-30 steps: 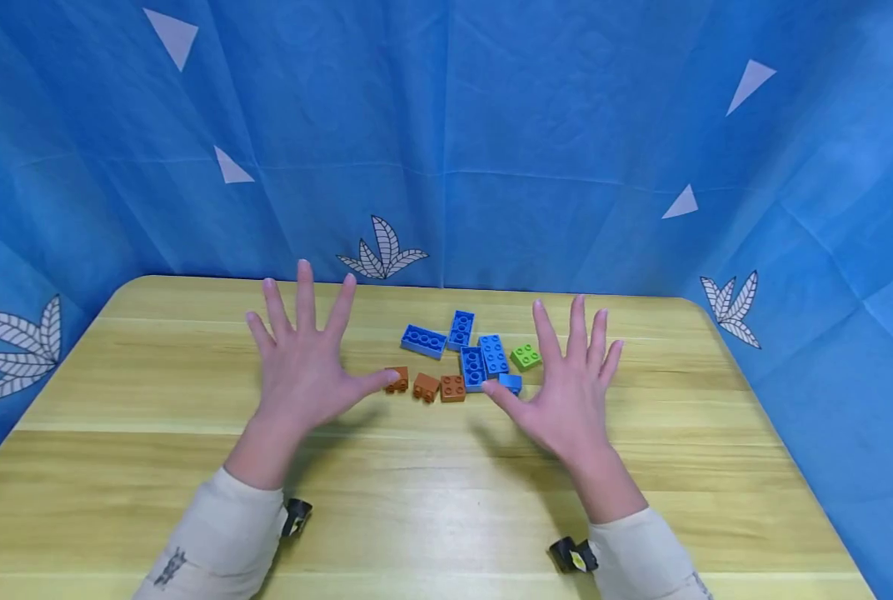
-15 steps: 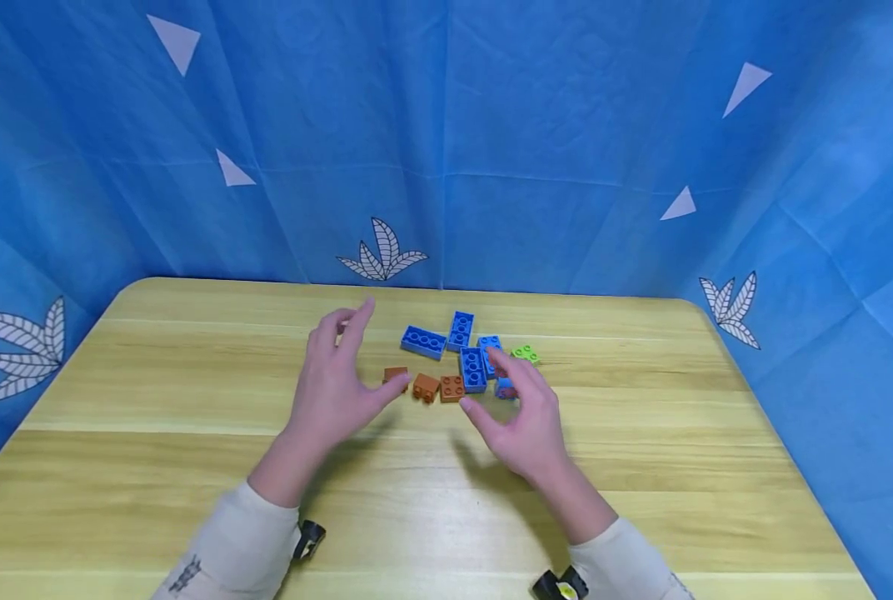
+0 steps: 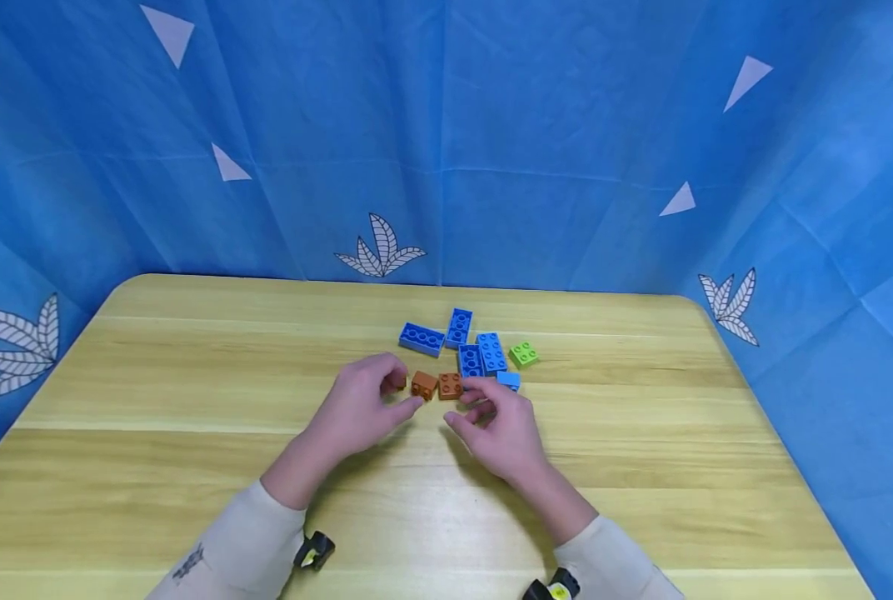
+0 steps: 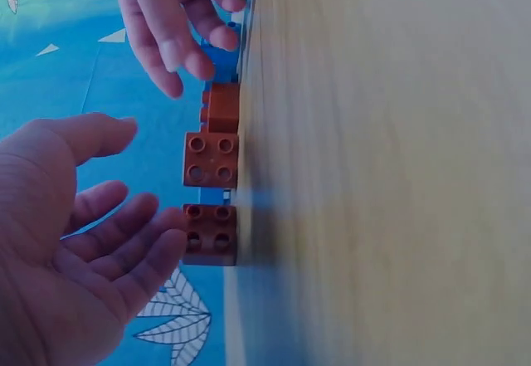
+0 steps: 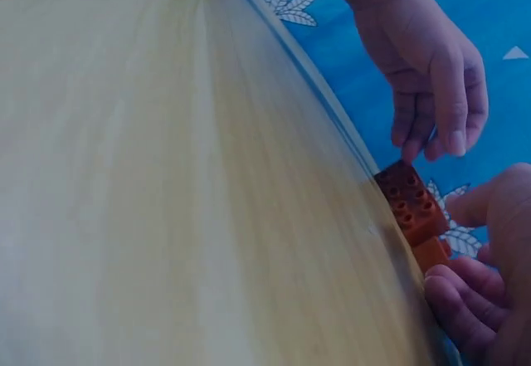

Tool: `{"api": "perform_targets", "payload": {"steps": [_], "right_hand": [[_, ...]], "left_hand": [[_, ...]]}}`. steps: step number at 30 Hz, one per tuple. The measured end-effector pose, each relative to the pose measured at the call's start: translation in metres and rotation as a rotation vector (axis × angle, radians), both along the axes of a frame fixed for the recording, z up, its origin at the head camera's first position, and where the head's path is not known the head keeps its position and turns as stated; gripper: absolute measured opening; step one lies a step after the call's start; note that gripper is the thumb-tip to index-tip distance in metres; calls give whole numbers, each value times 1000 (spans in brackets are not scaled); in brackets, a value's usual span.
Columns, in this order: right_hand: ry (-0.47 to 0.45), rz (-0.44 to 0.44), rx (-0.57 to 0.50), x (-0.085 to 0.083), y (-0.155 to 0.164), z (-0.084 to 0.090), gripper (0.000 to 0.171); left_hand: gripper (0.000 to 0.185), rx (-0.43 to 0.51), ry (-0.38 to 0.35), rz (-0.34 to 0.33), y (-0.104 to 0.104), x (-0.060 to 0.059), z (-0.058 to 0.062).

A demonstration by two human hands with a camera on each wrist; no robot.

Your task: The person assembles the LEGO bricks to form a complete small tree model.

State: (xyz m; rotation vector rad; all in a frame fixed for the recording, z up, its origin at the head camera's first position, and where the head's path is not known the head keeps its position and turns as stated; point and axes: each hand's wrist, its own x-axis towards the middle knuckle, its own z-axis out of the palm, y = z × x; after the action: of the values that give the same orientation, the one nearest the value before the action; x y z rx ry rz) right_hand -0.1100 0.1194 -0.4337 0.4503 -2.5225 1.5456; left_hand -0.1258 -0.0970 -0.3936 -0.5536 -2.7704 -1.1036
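The left hand point(image 3: 360, 404), fingers loosely curled, touches the leftmost small brown plastic brick point(image 4: 210, 234); it could be knocked askew. The right hand point(image 3: 501, 429) hovers, nothing grasped.

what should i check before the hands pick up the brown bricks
1. Left hand at the leftmost brown brick: ok, fingertips reach it, but no grip closed yet.
2. Right hand near the right brown brick: ok, fingers curled just beside it, holding nothing.
3. Middle brown brick free of both hands: ok, it lies untouched between them.
4. Brown bricks separate from each other: ok, small gaps show in the left wrist view.
5. Right brown brick clear of the blue bricks: cannot tell, they lie very close.
6. Table around the bricks unobstructed: ok.
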Motion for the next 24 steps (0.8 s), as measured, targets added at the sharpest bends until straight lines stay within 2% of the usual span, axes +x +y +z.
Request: {"api": "perform_targets", "payload": {"steps": [6, 11, 14, 18, 24], "right_hand": [[-32, -6, 60, -4, -5, -2, 56], [-52, -23, 179, -8, -8, -2, 64], [-45, -26, 209, -9, -8, -4, 61], [-37, -19, 198, -9, -9, -8, 49], [-36, -43, 194, -10, -7, -9, 41]], "left_hand": [[36, -21, -61, -25, 2, -7, -11], [44, -32, -48, -36, 4, -14, -19], [42, -58, -23, -42, 6, -17, -22], [32, -102, -16, -38, 6, -19, -24], [27, -52, -48, -38, 6, -22, -26]]}}
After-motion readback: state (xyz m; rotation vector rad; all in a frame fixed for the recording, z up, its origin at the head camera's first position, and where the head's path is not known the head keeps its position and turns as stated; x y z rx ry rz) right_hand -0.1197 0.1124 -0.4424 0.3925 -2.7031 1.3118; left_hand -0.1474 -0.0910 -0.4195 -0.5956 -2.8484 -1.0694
